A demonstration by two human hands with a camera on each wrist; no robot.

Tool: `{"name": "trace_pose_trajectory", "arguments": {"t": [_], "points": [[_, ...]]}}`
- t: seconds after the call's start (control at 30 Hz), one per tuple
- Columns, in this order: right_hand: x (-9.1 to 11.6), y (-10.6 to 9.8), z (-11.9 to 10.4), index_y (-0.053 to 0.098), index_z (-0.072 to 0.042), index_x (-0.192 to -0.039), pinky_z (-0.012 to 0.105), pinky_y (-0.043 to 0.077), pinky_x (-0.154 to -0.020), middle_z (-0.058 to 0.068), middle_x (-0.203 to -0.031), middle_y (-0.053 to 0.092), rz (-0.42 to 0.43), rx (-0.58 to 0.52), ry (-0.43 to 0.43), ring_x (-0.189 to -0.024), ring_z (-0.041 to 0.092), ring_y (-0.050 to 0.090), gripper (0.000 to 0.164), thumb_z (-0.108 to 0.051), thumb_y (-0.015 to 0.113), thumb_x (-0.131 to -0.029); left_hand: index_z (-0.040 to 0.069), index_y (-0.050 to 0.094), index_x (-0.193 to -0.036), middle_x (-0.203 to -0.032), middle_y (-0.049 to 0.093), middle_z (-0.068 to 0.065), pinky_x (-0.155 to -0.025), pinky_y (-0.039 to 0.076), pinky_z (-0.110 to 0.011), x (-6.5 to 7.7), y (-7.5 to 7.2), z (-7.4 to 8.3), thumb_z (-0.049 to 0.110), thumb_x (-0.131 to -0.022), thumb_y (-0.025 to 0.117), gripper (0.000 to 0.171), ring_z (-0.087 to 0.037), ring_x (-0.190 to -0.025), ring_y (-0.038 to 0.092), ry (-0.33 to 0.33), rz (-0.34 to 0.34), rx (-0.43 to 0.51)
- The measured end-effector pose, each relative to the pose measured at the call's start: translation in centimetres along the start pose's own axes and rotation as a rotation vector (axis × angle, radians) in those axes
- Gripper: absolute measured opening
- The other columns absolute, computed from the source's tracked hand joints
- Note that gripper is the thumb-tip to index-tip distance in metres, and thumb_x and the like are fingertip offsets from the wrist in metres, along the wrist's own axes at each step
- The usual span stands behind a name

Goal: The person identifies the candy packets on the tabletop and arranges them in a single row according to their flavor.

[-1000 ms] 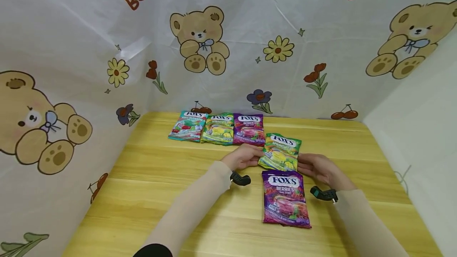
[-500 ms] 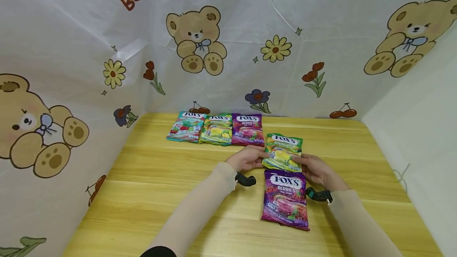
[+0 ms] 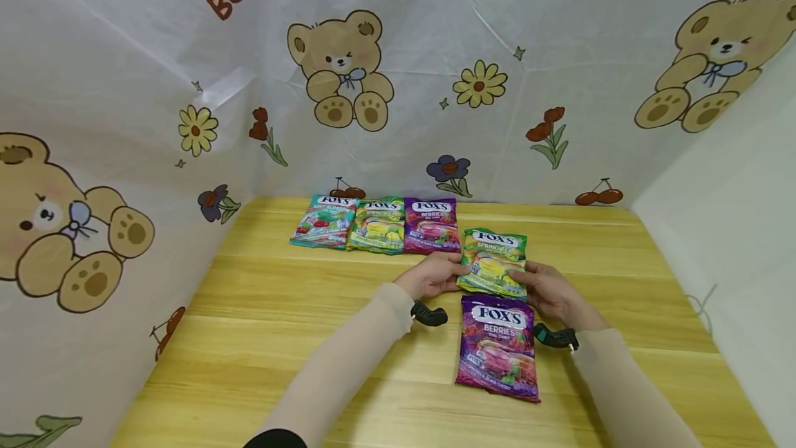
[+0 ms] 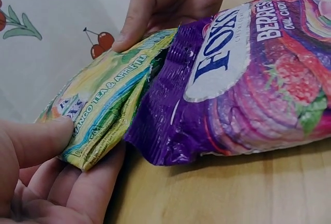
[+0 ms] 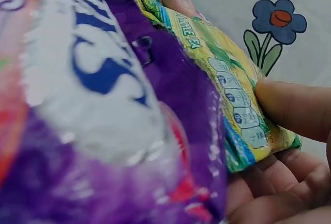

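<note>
A yellow-green Fox's candy bag [image 3: 493, 261] is held at both lower sides. My left hand [image 3: 431, 275] pinches its left edge, thumb on top and fingers beneath, as the left wrist view shows on the bag's folded corner [image 4: 103, 110]. On the opposite edge, my right hand [image 3: 550, 292] pinches it the same way; the right wrist view shows the thumb [image 5: 295, 105] on the printed face. Just in front of it lies a larger purple Fox's Berries candy bag [image 3: 499, 350], its top edge by the yellow-green bag's bottom edge. Neither hand grips the purple bag.
At the table's back, a teal candy bag [image 3: 325, 221], another yellow-green bag [image 3: 376, 227] and a smaller purple bag [image 3: 431, 225] lie side by side. The wooden table [image 3: 267, 337] meets a bear-printed cloth [image 3: 423, 137] behind and a white wall [image 3: 746, 240] at right.
The right thumb has come onto the face of the yellow-green bag, which has shifted slightly and straightened. The left hand has moved slightly right. The front purple bag has turned a little.
</note>
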State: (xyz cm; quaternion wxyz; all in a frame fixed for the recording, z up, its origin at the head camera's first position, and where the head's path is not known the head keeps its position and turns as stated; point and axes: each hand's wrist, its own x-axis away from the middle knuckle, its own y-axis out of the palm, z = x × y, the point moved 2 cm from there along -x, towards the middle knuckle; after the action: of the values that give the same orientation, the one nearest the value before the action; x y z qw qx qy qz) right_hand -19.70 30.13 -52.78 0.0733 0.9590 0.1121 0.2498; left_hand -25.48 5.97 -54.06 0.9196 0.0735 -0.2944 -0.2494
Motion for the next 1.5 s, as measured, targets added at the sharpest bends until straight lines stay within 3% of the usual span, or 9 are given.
{"name": "trace_pose_trajectory", "arguments": {"t": [0.3,0.57,0.8,0.93,1.1,1.3,1.5], "points": [[-0.9,-0.1,-1.2,0.010,-0.006,-0.166,0.027,0.060,-0.094,-0.009,-0.114,0.069,0.034,-0.042,-0.037,-0.105,0.007,0.070,0.080,-0.024,0.060,-0.106,0.008,0.037,-0.160,-0.140,0.065,-0.013,-0.093,0.062,-0.036,-0.6,0.7,1.6,0.010,-0.102,0.064,0.063,-0.025,-0.116,0.071,0.018,0.050,-0.002],[-1.6,0.1,-2.0,0.005,-0.020,-0.168,0.037,0.058,-0.103,0.005,-0.138,0.051,0.033,-0.163,-0.039,-0.108,0.009,0.069,0.082,-0.016,0.058,-0.106,0.010,0.036,-0.161,-0.159,0.046,-0.015,-0.104,0.057,-0.039,-1.1,1.0,3.0,0.008,-0.103,0.061,0.063,-0.029,-0.130,0.061,0.028,0.091,-0.035],[-2.5,0.3,-2.5,0.007,-0.024,-0.168,0.033,0.056,-0.104,0.007,-0.148,0.043,0.065,-0.194,-0.062,-0.107,0.007,0.068,0.081,-0.012,0.058,-0.106,0.007,0.031,-0.162,-0.154,0.051,-0.018,-0.109,0.053,-0.042,-1.7,0.9,3.7,0.002,-0.105,0.054,0.061,-0.031,-0.131,0.061,0.042,0.087,0.050],[-3.2,0.3,-2.9,0.007,-0.026,-0.168,0.031,0.057,-0.102,0.007,-0.149,0.041,0.073,-0.200,-0.073,-0.107,0.007,0.068,0.080,-0.011,0.056,-0.106,0.008,0.037,-0.160,-0.152,0.053,-0.019,-0.107,0.054,-0.041,-2.0,0.7,4.2,0.002,-0.104,0.056,0.059,-0.032,-0.133,0.059,0.053,0.127,0.065],[-4.2,0.4,-3.4,0.009,-0.027,-0.168,0.031,0.058,-0.101,0.004,-0.144,0.046,0.078,-0.202,-0.074,-0.107,0.007,0.067,0.080,-0.010,0.057,-0.106,0.009,0.042,-0.158,-0.152,0.053,-0.018,-0.106,0.055,-0.041,-2.3,0.3,4.8,0.002,-0.104,0.058,0.057,-0.032,-0.134,0.059,0.058,0.173,0.076],[-4.9,0.5,-4.0,0.010,-0.026,-0.168,0.034,0.051,-0.109,0.002,-0.138,0.049,0.076,-0.220,-0.081,-0.104,0.007,0.069,0.079,-0.005,0.054,-0.106,0.009,0.040,-0.159,-0.153,0.052,-0.019,-0.106,0.055,-0.042,-2.6,0.1,5.4,-0.001,-0.104,0.055,0.058,-0.031,-0.131,0.061,0.058,0.183,0.088],[-5.5,0.2,-4.3,0.010,-0.028,-0.167,0.034,0.048,-0.112,0.012,-0.156,0.037,0.093,-0.221,-0.079,-0.104,0.007,0.068,0.078,-0.005,0.053,-0.106,0.006,0.045,-0.155,-0.158,0.045,-0.020,-0.109,0.053,-0.042,-3.1,-0.1,5.3,-0.003,-0.103,0.055,0.054,-0.032,-0.137,0.055,0.075,0.215,0.097]]}}
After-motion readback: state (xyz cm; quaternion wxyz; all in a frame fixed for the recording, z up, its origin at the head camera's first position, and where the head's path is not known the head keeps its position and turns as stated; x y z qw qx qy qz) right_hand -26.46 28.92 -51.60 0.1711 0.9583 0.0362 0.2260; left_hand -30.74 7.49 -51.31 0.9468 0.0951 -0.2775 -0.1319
